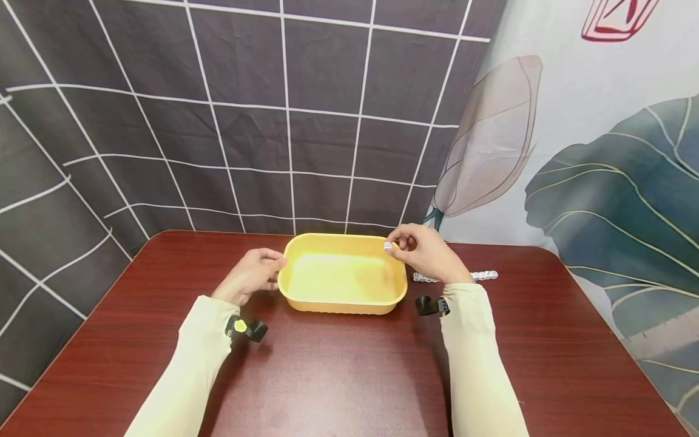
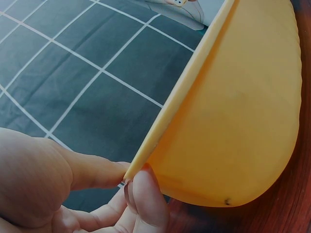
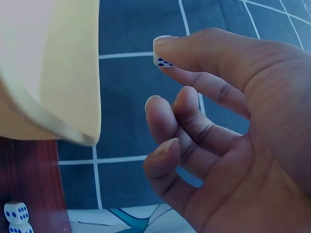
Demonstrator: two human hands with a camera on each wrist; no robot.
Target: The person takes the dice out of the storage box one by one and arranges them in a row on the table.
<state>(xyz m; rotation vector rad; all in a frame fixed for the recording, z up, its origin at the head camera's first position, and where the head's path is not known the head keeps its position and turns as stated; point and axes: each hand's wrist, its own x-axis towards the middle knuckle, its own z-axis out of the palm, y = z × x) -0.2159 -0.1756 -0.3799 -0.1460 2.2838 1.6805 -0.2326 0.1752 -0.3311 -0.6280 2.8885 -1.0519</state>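
A yellow plastic basin (image 1: 338, 306) stands on the table, and I see no object inside it. My left hand (image 1: 252, 274) pinches the basin's left rim; in the left wrist view the thumb lies on one side of the rim (image 2: 167, 114) and a finger on the other. My right hand (image 1: 428, 252) holds a white die (image 1: 388, 246) between thumb and index finger, above the basin's right end. In the right wrist view the die (image 3: 161, 59) shows dark blue pips, and the other fingers curl loosely below. A row of white dice (image 1: 485, 275) lies right of the basin, partly hidden behind my right wrist.
The dark red wooden table (image 1: 327, 376) ends against a dark grid-patterned cloth (image 1: 322, 145) at the back. A leaf-printed curtain (image 1: 617, 200) hangs at the right. Each wrist wears a black camera strap (image 1: 431, 305).
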